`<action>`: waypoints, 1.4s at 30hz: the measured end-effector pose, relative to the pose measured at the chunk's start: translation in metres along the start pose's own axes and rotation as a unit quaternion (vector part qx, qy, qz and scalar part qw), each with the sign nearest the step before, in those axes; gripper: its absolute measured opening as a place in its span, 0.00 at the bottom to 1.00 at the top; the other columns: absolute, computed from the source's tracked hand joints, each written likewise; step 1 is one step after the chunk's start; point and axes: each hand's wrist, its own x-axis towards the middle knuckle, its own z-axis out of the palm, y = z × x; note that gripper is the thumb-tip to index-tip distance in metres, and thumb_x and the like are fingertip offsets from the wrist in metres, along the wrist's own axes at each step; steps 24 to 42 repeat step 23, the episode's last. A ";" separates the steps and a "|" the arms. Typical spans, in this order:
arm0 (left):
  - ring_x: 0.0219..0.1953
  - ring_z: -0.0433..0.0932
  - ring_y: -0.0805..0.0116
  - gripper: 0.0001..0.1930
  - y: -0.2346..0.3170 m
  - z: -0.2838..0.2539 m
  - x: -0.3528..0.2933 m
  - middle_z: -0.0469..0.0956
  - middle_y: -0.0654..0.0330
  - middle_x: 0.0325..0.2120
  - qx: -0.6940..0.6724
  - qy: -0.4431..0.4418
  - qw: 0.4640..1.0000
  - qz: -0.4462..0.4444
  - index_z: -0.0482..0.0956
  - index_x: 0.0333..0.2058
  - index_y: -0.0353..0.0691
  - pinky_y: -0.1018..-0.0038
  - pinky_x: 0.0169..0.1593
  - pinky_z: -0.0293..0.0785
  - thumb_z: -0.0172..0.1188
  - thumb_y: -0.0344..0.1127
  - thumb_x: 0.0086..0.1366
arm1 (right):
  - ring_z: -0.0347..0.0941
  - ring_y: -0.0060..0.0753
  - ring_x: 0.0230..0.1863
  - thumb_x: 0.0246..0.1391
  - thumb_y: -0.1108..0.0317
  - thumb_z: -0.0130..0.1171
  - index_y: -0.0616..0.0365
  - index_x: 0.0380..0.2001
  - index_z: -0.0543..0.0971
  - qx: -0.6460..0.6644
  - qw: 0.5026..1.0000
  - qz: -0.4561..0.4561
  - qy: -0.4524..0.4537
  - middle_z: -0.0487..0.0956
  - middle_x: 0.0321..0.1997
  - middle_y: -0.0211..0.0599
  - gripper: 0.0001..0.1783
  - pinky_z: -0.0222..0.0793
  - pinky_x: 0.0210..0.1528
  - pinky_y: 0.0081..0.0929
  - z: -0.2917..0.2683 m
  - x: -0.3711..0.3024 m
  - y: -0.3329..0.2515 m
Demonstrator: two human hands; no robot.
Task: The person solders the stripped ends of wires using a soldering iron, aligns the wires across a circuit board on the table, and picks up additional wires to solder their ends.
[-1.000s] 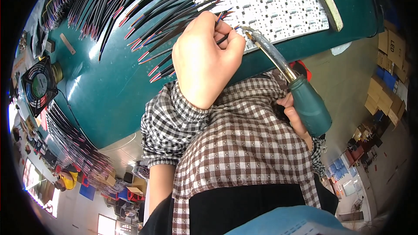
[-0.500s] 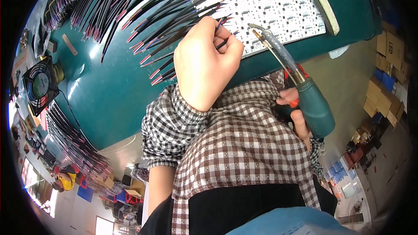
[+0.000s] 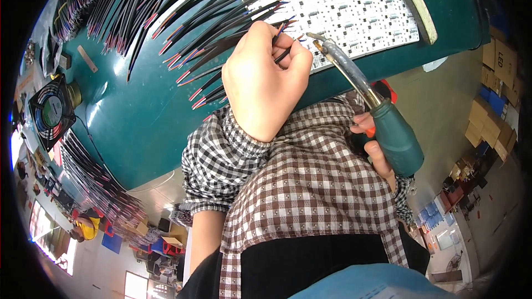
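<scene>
My left hand (image 3: 260,86) is closed in a pinch on a thin black cable (image 3: 282,56), whose stripped end points at the white circuit board panel (image 3: 360,8). Small dark components cover that panel in rows. Fingers of my right hand (image 3: 379,158) wrap around the green handle of a soldering iron (image 3: 397,138), partly hidden behind it. The iron's bent tip, with a thin tube alongside, hovers close to the cable end; whether they touch I cannot tell. Many black cables (image 3: 208,41) with red, blue and white wire ends lie fanned out beside my left hand and over the panel's left edge.
The green tabletop (image 3: 138,144) carries a small black fan (image 3: 51,112) at its left edge. More cable bundles (image 3: 91,171) hang at the left. A pale curved strip (image 3: 417,5) borders the panel's right side. Cardboard boxes (image 3: 485,119) are stacked at the far right.
The soldering iron has moved a little left, bringing its tip nearer the cable end. My left hand keeps its pinch almost in place.
</scene>
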 end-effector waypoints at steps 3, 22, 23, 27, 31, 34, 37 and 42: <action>0.18 0.75 0.60 0.08 -0.001 0.001 -0.001 0.74 0.57 0.17 0.024 0.011 0.999 0.018 0.71 0.24 0.36 0.67 0.24 0.72 0.63 0.29 0.50 | 0.79 0.39 0.45 0.46 0.62 0.73 0.74 0.59 0.63 0.004 1.000 0.004 0.000 0.80 0.43 0.48 0.44 0.80 0.46 0.33 0.003 0.000 0.000; 0.17 0.64 0.81 0.09 0.005 -0.003 0.002 0.71 0.64 0.14 0.024 0.004 0.999 0.029 0.69 0.22 0.33 0.82 0.24 0.65 0.63 0.24 0.49 | 0.82 0.31 0.37 0.45 0.59 0.73 0.72 0.56 0.68 -0.037 0.997 0.063 0.038 0.83 0.34 0.40 0.40 0.78 0.42 0.25 0.007 -0.012 0.002; 0.17 0.64 0.81 0.09 0.004 -0.003 0.002 0.71 0.64 0.14 0.025 0.005 0.999 0.029 0.69 0.22 0.33 0.82 0.24 0.65 0.63 0.24 0.49 | 0.82 0.33 0.38 0.47 0.58 0.72 0.71 0.57 0.68 -0.136 0.990 -0.012 -0.037 0.82 0.41 0.39 0.40 0.77 0.47 0.29 -0.004 -0.007 0.003; 0.17 0.64 0.81 0.09 0.004 -0.003 0.002 0.71 0.64 0.14 0.025 0.005 0.999 0.029 0.69 0.22 0.33 0.82 0.24 0.65 0.63 0.24 0.49 | 0.82 0.33 0.38 0.47 0.58 0.72 0.71 0.57 0.68 -0.136 0.990 -0.012 -0.037 0.82 0.41 0.39 0.40 0.77 0.47 0.29 -0.004 -0.007 0.003; 0.17 0.64 0.81 0.09 0.004 -0.003 0.002 0.71 0.64 0.14 0.025 0.005 0.999 0.029 0.69 0.22 0.33 0.82 0.24 0.65 0.63 0.24 0.49 | 0.82 0.33 0.38 0.47 0.58 0.72 0.71 0.57 0.68 -0.136 0.990 -0.012 -0.037 0.82 0.41 0.39 0.40 0.77 0.47 0.29 -0.004 -0.007 0.003; 0.17 0.64 0.81 0.09 0.004 -0.003 0.002 0.71 0.64 0.14 0.025 0.005 0.999 0.029 0.69 0.22 0.33 0.82 0.24 0.65 0.63 0.24 0.49 | 0.82 0.33 0.38 0.47 0.58 0.72 0.71 0.57 0.68 -0.136 0.990 -0.012 -0.037 0.82 0.41 0.39 0.40 0.77 0.47 0.29 -0.004 -0.007 0.003; 0.17 0.64 0.81 0.09 0.004 -0.003 0.002 0.71 0.64 0.14 0.025 0.005 0.999 0.029 0.69 0.22 0.33 0.82 0.24 0.65 0.63 0.24 0.49 | 0.82 0.33 0.38 0.47 0.58 0.72 0.71 0.57 0.68 -0.136 0.990 -0.012 -0.037 0.82 0.41 0.39 0.40 0.77 0.47 0.29 -0.004 -0.007 0.003; 0.17 0.64 0.81 0.09 0.004 -0.003 0.002 0.71 0.64 0.14 0.025 0.005 0.999 0.029 0.69 0.22 0.33 0.82 0.24 0.65 0.63 0.24 0.49 | 0.82 0.33 0.38 0.47 0.58 0.72 0.71 0.57 0.68 -0.136 0.990 -0.012 -0.037 0.82 0.41 0.39 0.40 0.77 0.47 0.29 -0.004 -0.007 0.003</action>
